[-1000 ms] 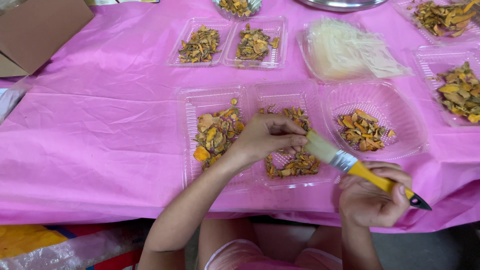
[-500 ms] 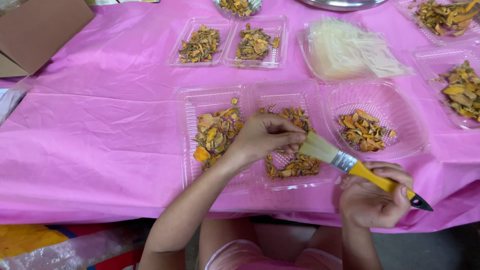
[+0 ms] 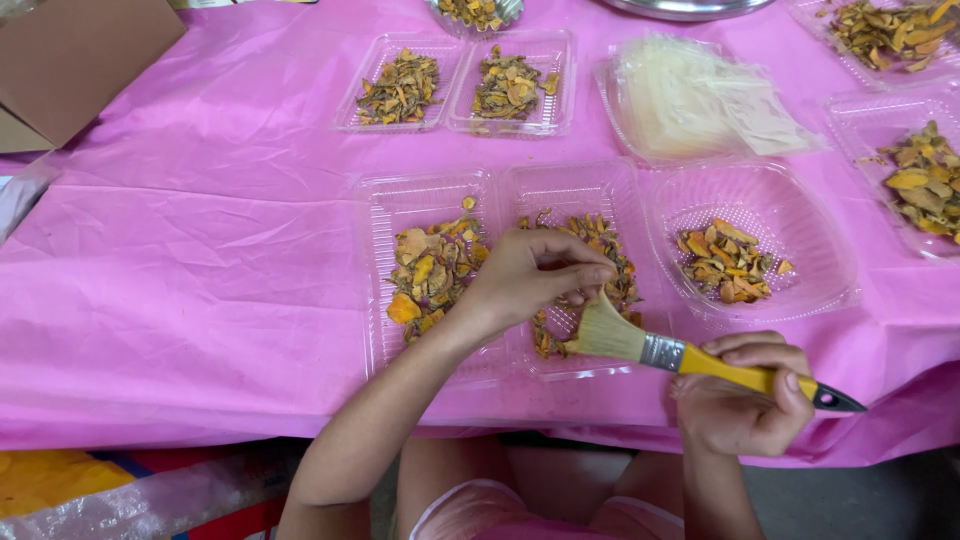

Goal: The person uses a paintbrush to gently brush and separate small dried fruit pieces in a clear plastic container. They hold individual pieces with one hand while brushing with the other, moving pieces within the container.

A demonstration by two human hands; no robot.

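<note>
Pink cloth covered the bench (image 3: 200, 300). Near its front edge, the left hand (image 3: 530, 275) pinched dried orange pieces (image 3: 580, 290) over a clear tray (image 3: 575, 190). The right hand (image 3: 745, 400) was closed round a yellow brush (image 3: 690, 355), its bristles touching the tray. Light strokes would probably work best. A bowl (image 3: 800, 230) beside it held more pieces.

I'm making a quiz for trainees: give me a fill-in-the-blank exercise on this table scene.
1. The right hand holds a brush with a ____ handle.
2. The left hand reaches into a clear plastic ____ of dried pieces.
3. The table covering is ____.

Missing words: yellow; tray; pink
</note>
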